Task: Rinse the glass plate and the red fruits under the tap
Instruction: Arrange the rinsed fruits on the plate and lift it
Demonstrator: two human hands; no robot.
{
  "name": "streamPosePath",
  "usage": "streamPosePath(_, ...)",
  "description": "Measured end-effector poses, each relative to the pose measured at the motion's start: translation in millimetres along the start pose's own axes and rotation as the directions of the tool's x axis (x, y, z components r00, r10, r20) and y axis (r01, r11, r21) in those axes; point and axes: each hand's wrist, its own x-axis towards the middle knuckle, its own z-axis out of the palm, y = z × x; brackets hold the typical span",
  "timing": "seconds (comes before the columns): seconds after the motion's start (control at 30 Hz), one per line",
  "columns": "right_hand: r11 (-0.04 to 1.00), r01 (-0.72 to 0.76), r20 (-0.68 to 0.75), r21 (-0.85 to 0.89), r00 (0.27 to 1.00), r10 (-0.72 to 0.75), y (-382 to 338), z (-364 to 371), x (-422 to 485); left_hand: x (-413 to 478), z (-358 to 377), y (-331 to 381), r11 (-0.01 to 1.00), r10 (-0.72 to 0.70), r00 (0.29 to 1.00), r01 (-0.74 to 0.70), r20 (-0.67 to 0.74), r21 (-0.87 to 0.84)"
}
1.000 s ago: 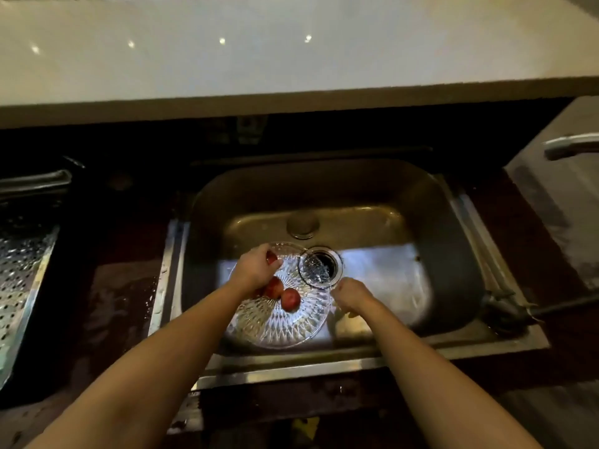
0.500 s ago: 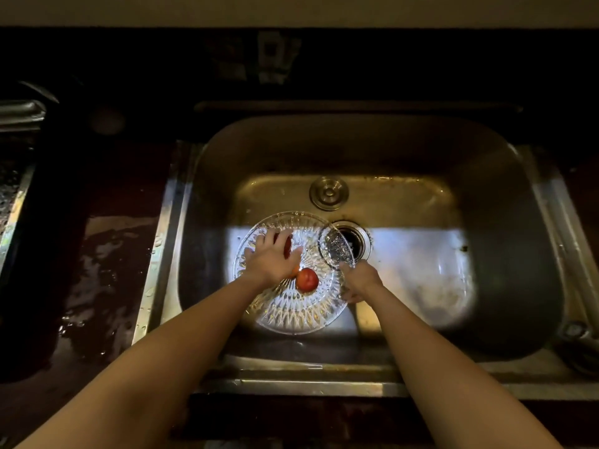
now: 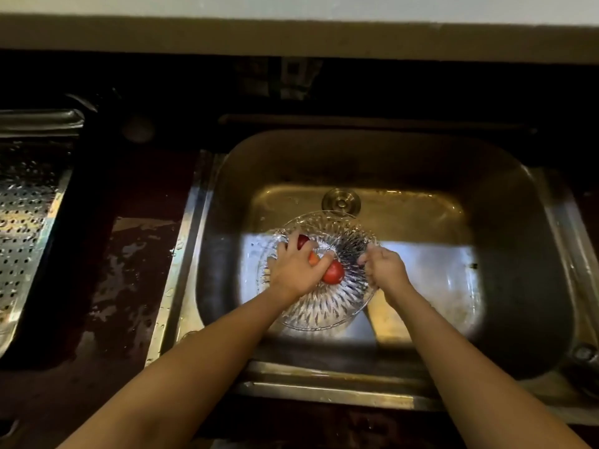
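A cut-glass plate (image 3: 324, 309) lies in the steel sink (image 3: 505, 286), over the drain. Red fruits rest on it: one (image 3: 334, 273) shows beside my left thumb, another (image 3: 303, 241) peeks out between my fingers, and an orange-red one (image 3: 313, 259) lies under my palm. My left hand (image 3: 296, 268) is spread over the fruits and presses on them. My right hand (image 3: 385, 268) grips the plate's right rim. No tap or water stream is in view.
A round overflow fitting (image 3: 341, 202) sits on the sink's back wall. A perforated steel drain tray (image 3: 22, 215) lies at far left. The dark counter (image 3: 129, 286) between tray and sink is wet. A pale ledge (image 3: 291, 34) runs across the top.
The plate has shifted right and now covers the drain. My left hand has closed further over the fruits. The camera has moved closer to the sink.
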Motion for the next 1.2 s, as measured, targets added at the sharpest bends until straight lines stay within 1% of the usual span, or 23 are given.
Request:
streamPosePath(0.17, 0.994, 0.014, -0.036, -0.106, 0.999, -0.018, -42, -27, -12, -3, -17, 30, 0.982, -0.024, 1.0, 0.027, 0.018, -0.188)
streamPosePath(0.33, 0.967, 0.002, -0.123, -0.254, 0.992, -0.035, -82, -41, -21, -2, -40, 53, 0.947, -0.024, 0.999, 0.034, 0.038, -0.318)
streamPosePath(0.4, 0.961, -0.02, -0.117, -0.278, 0.993, -0.013, -96, -45, -25, -2, -50, 58, 0.94, -0.002, 0.998, 0.022, 0.06, -0.342)
streamPosePath(0.5, 0.956, -0.053, -0.071, -0.289, 0.997, 0.034, -118, -50, -33, -7, -63, 63, 0.92, 0.015, 0.995, 0.027, 0.104, -0.391)
streamPosePath(0.6, 0.915, -0.08, -0.139, -0.395, 0.99, 0.027, -134, -49, -42, -14, -73, 67, 0.874, 0.019, 0.989, 0.056, 0.149, -0.482)
streamPosePath(0.73, 0.868, -0.059, -0.113, -0.493, 0.994, 0.003, -146, -45, -55, -19, -80, 67, 0.814, 0.035, 0.981, 0.083, 0.191, -0.575)
streamPosePath(0.93, 0.824, -0.104, -0.136, -0.557, 0.99, 0.032, -150, -43, -71, -25, -81, 64, 0.759, 0.048, 0.971, 0.117, 0.235, -0.641)
streamPosePath(1.2, 0.825, -0.105, -0.151, -0.555, 0.988, 0.025, -158, -49, -98, -43, -86, 71, 0.751, 0.089, 0.973, 0.074, 0.211, -0.656)
